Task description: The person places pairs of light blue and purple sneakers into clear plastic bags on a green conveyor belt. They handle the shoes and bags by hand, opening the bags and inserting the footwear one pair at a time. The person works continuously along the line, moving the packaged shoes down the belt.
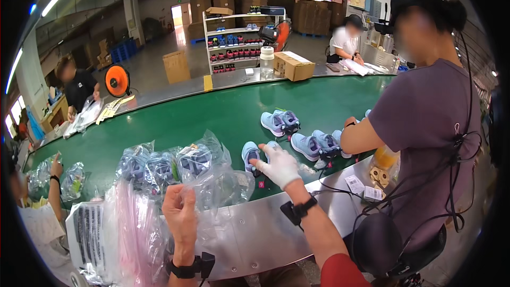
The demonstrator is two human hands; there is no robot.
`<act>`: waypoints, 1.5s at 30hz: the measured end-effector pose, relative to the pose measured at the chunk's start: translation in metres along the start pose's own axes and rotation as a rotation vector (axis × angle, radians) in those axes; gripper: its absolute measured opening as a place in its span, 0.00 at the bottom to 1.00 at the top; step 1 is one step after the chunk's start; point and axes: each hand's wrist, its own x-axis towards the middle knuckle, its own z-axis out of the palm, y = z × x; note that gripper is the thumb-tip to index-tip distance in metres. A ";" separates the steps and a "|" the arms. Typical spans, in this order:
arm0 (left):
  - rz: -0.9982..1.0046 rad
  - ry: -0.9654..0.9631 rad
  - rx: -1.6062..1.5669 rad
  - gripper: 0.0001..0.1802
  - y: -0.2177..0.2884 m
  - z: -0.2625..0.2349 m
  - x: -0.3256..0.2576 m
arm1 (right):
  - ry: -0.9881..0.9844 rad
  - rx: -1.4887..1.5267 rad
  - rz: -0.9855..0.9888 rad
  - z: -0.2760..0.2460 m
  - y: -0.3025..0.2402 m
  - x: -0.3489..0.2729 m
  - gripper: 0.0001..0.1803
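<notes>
My bare left hand [179, 210] is closed, pinching the edge of a clear plastic bag [226, 186] that spreads out to its right. My right hand [281, 167], in a white glove, reaches over a pair of light blue sneakers [249, 152] on the green belt. Its thumb and fingers are apart at the shoes; whether they press on them I cannot tell. The glove hides much of the right-hand shoe. Left of the open bag, several bagged sneakers [159, 167] sit in a row. Below them lies a stack of clear and pinkish plastic bags [135, 228].
The green conveyor belt [223, 107] crosses in front, edged by a metal ledge [255, 239]. More sneakers [305, 146] stand at the right beside a co-worker [425, 106], whose arm reaches over the belt. Another worker's hand [56, 167] is at far left. Black cables [340, 188] hang at right.
</notes>
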 end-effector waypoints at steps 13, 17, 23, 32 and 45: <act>-0.128 0.011 -0.038 0.05 -0.001 -0.003 0.001 | -0.119 0.480 0.237 0.021 0.040 -0.007 0.24; -0.170 -0.021 -0.144 0.05 0.000 0.002 -0.003 | 0.040 1.884 0.351 -0.065 -0.006 -0.050 0.30; -0.070 -0.173 -0.077 0.04 0.035 0.022 -0.016 | -0.382 0.588 -0.173 -0.094 -0.032 -0.093 0.19; 0.292 -0.316 0.425 0.06 0.048 0.059 -0.023 | -0.484 -0.212 -0.649 -0.058 -0.114 -0.119 0.13; 0.044 -0.744 0.411 0.08 0.062 0.037 -0.078 | -0.069 0.219 -0.384 0.089 -0.058 -0.043 0.13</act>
